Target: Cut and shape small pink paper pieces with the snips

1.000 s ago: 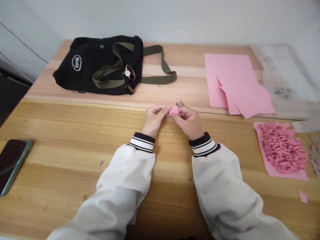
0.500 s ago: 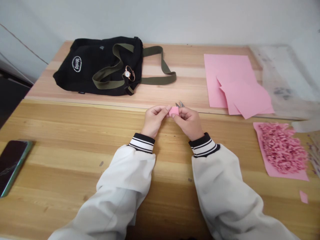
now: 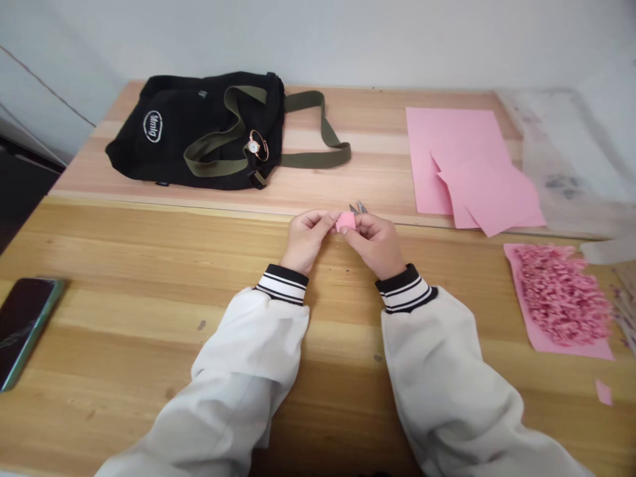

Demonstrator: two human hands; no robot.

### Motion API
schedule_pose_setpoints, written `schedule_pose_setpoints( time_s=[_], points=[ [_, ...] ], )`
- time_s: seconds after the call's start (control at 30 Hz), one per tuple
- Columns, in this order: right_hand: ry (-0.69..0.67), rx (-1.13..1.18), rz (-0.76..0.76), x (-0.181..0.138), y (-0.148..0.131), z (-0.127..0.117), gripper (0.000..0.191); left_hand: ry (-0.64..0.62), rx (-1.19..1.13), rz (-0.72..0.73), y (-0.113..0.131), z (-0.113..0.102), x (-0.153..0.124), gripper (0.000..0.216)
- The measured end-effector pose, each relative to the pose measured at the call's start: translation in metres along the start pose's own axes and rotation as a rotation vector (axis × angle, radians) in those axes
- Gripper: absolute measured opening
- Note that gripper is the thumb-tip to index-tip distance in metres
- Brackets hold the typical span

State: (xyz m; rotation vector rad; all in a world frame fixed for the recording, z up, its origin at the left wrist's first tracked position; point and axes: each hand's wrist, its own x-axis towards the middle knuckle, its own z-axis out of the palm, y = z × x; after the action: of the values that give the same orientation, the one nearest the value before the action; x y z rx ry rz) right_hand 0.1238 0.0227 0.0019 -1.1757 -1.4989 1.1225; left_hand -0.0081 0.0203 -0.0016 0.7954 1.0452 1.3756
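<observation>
A small piece of pink paper [image 3: 346, 221] is pinched between my two hands over the middle of the table. My left hand [image 3: 307, 240] has its thumb and fingertips closed on the left edge of the paper. From the other side, my right hand [image 3: 375, 242] grips the paper between thumb and fingers. Two grey pointed metal tips, like scissor or snip blades [image 3: 358, 207], poke out just beyond my right fingers. The rest of that tool is hidden behind the hand, so I cannot tell whether the hand holds it.
A black bag [image 3: 193, 132] with green straps and a watch [image 3: 254, 146] lies at the back left. Pink sheets [image 3: 457, 146] are at the back right. Nearer sit curled pink paper bits [image 3: 564, 295] and a loose scrap [image 3: 603, 391]. A phone [image 3: 27, 324] lies far left.
</observation>
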Motion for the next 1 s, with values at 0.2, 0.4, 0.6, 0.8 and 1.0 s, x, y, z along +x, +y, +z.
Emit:
schedule_pose_setpoints(
  time_s=[0.2,0.4,0.6,0.8,1.0],
  points=[
    [0.003,-0.01,-0.004,-0.0006,0.0001,0.0006,0.018,-0.002,0.002,0.004,-0.0003,-0.0001,-0.0003,0.033],
    [0.004,-0.017,-0.007,-0.0005,0.0,0.0003,0.019,0.0,-0.049,0.003,0.0028,0.0014,-0.0012,0.03],
    [0.003,-0.03,-0.006,-0.0006,0.0002,0.0002,0.023,0.005,-0.083,-0.027,0.0052,0.0032,-0.0022,0.027],
    [0.006,-0.025,-0.012,-0.0007,-0.0008,0.0004,0.021,-0.005,-0.05,-0.014,0.004,0.0021,-0.0023,0.028],
    [0.008,-0.007,-0.019,-0.0003,0.0,0.0004,0.02,0.0,-0.038,-0.018,0.0041,0.002,-0.002,0.027]
  ],
)
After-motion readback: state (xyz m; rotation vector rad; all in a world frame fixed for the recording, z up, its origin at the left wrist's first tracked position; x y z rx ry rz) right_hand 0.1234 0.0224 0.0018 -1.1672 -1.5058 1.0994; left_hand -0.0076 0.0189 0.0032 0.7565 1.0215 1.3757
